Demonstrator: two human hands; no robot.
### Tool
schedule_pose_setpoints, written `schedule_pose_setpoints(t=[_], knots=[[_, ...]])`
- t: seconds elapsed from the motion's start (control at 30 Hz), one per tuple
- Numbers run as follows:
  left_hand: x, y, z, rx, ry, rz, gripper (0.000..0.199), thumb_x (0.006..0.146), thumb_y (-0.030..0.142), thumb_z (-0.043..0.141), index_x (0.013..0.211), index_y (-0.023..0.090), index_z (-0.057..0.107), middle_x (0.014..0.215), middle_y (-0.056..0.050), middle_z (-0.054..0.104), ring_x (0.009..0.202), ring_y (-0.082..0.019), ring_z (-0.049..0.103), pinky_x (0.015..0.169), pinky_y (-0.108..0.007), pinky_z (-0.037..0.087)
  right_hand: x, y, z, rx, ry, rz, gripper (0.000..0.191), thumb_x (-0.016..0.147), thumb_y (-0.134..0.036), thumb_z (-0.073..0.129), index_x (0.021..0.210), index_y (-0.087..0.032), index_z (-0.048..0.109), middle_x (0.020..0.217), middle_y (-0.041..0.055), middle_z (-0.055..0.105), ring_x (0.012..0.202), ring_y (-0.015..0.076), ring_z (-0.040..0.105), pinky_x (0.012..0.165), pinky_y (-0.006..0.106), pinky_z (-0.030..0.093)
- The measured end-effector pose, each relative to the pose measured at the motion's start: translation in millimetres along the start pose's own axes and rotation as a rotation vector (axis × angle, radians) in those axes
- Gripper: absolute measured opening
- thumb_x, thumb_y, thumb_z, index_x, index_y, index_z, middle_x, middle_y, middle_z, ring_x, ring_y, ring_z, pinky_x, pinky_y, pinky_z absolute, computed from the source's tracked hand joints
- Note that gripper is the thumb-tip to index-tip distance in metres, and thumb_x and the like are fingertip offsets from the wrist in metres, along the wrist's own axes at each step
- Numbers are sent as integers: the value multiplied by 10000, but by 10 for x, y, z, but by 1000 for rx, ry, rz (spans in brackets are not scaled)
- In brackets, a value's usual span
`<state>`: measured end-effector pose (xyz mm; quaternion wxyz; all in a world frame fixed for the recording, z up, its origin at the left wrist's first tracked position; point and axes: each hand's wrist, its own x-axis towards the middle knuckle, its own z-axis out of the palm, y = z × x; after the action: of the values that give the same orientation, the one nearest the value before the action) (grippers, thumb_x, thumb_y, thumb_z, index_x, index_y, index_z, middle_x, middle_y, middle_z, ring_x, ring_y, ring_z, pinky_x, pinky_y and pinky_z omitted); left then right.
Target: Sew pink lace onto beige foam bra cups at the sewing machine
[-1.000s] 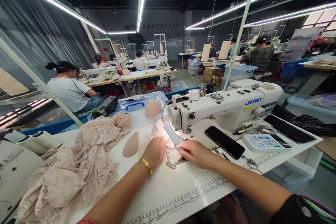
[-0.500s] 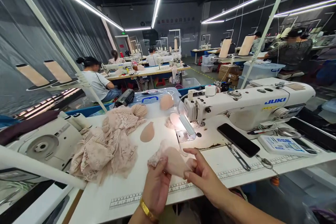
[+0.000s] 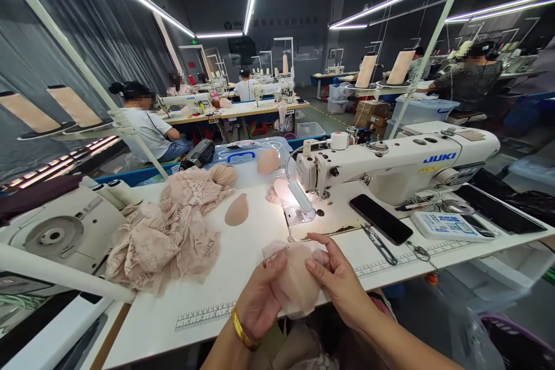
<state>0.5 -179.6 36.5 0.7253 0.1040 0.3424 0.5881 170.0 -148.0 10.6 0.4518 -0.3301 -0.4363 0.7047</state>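
Observation:
Between my hands is a beige bra cup (image 3: 299, 277) with sheer, lace-edged fabric about it, held over the front edge of the sewing table (image 3: 208, 295). My left hand (image 3: 262, 295) grips its left side, thumb on top; a gold bracelet circles that wrist. My right hand (image 3: 336, 274) pinches the right side between thumb and fingers. Just beyond stands a white sewing machine (image 3: 381, 162), its lamp lighting the needle area, where another pale pad (image 3: 281, 188) lies. A loose teardrop pad (image 3: 237, 210) rests to the left, next to a heap of beige lace pieces (image 3: 173, 231).
On the right lie thread snips (image 3: 379, 244), a black phone (image 3: 381, 218) and a white-and-blue box (image 3: 451, 224). A clear plastic bin (image 3: 247, 156) stands behind the table. Thread cones (image 3: 73, 107) sit on the left stand. A person in white (image 3: 147, 127) sits ahead left.
Both hands have turned the cup and spread it, so its rounded face now shows toward me. My right hand has shifted from its tip to the upper side. The view has moved slightly.

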Motion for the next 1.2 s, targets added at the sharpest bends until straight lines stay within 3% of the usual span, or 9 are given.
schedule_pose_setpoints(t=[0.17, 0.23, 0.3, 0.4, 0.53, 0.67, 0.8, 0.93, 1.2], knots=[[39, -60, -14, -51, 191, 22, 278, 805, 286, 877, 999, 122, 767, 1039, -138, 802, 1030, -305, 756, 1026, -429, 570, -16, 42, -52, -76, -13, 22, 656, 859, -611, 786, 1377, -276, 563, 772, -36, 608, 712, 159, 537, 710, 281, 433], [53, -78, 12, -24, 167, 60, 300, 772, 296, 907, 977, 125, 769, 1021, -127, 804, 1014, -296, 758, 1027, -416, 570, -3, 28, -72, -101, -18, 8, 624, 865, -617, 774, 1365, -289, 597, 846, -10, 658, 786, 189, 588, 763, 311, 465], [58, -92, 41, 27, 127, 104, 346, 728, 306, 941, 973, 125, 778, 1015, -124, 806, 1009, -296, 758, 1030, -408, 570, 27, 3, -92, -154, -45, -41, 538, 863, -607, 778, 1288, -292, 678, 1026, 37, 716, 978, 243, 636, 893, 361, 488], [51, -104, 77, 62, 64, 111, 407, 703, 324, 958, 1024, 142, 787, 1071, -126, 805, 1083, -317, 741, 1052, -418, 561, 94, -26, -120, -178, -39, -89, 450, 878, -603, 764, 1199, -288, 760, 1272, 75, 711, 1246, 303, 589, 1082, 425, 429], [39, -98, 92, 13, 15, 69, 449, 715, 332, 950, 1088, 146, 779, 1157, -147, 788, 1182, -353, 705, 1091, -451, 543, 145, -29, -123, -39, 41, -23, 590, 863, -620, 777, 1362, -323, 675, 1354, 87, 694, 1302, 317, 577, 1061, 464, 450], [64, -84, 88, -15, 98, 102, 432, 713, 310, 951, 1068, 139, 775, 1113, -141, 796, 1140, -345, 722, 1074, -445, 559, 113, -26, -82, 36, 12, 16, 628, 825, -581, 835, 1350, -290, 649, 1155, 68, 747, 1143, 283, 648, 988, 422, 483], [104, -79, 113, -82, 185, 121, 386, 690, 261, 968, 1004, 161, 767, 997, -75, 805, 898, -242, 765, 999, -384, 601, 98, -36, -57, 82, -19, 56, 661, 796, -513, 886, 1335, -278, 587, 899, -4, 718, 839, 185, 629, 813, 317, 471], [125, -68, 154, -117, 209, 81, 287, 771, 294, 922, 966, 169, 751, 965, -42, 789, 769, -170, 740, 931, -334, 618, 127, -43, -73, 110, -29, 81, 652, 806, -486, 887, 1323, -270, 553, 904, -3, 713, 831, 179, 612, 807, 309, 457], [175, -76, 156, -65, 227, 119, 229, 861, 346, 848, 975, 168, 759, 982, -51, 780, 794, -175, 729, 875, -307, 615, 157, -27, -89, 130, 4, 82, 628, 779, -513, 892, 1272, -278, 580, 912, 3, 699, 850, 208, 627, 800, 322, 481]])
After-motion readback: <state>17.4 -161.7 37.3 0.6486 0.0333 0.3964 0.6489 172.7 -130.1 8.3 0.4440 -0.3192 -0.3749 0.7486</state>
